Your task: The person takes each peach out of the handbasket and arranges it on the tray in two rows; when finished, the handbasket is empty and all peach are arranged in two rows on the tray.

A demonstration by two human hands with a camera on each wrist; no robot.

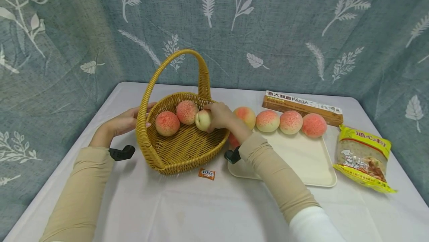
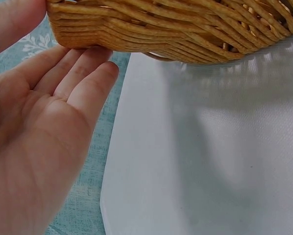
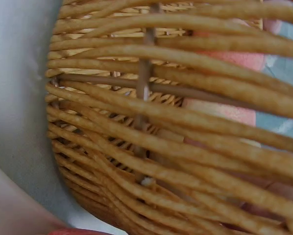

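Note:
A wicker basket (image 1: pixel 187 150) with a tall arched handle stands left of the table's middle. My left hand (image 1: pixel 125 121) steadies its left end, thumb at the rim and fingers reaching along the far side; in the left wrist view, the basket's edge hides the fingertips. Inside lie a red peach (image 1: pixel 167 123) and a pinkish peach (image 1: pixel 187 112). Over the basket's right part, my right hand (image 1: pixel 219 115) grips a pale peach (image 1: pixel 203 120) beside them. Through the weave (image 3: pixel 185 112) in the right wrist view, peaches show only in part.
Right of the basket, a cream tray (image 1: pixel 301 160) carries several peaches (image 1: pixel 291 122), one partly behind my right arm. A pasta box (image 1: pixel 301 108) lies behind it, a yellow pasta bag (image 1: pixel 363 158) to its right. A small wrapped candy (image 1: pixel 206 174) lies before the basket.

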